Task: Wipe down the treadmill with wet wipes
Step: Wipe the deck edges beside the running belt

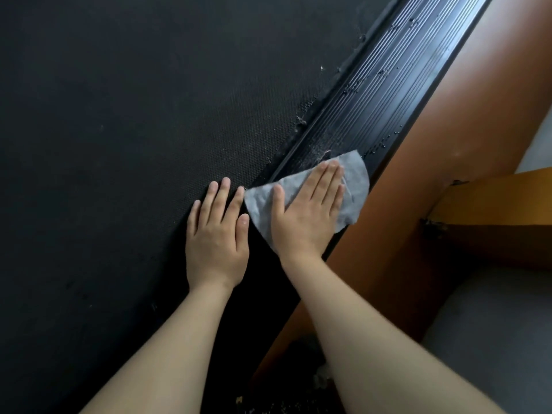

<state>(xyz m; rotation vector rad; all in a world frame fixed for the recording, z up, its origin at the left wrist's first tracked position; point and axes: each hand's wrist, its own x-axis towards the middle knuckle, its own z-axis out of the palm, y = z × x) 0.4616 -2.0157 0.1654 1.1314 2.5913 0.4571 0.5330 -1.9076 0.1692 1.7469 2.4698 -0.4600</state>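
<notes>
Grey wet wipe [355, 186] under flat right hand [310, 210]; left hand [216, 234] flat on belt [119, 115]

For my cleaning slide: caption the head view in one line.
Right hand presses a wet wipe on the treadmill's ribbed side rail while the left hand rests on the belt.

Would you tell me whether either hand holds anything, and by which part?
Nothing is gripped: the right hand presses the wet wipe flat at its middle; the left hand rests on the treadmill belt.
</notes>
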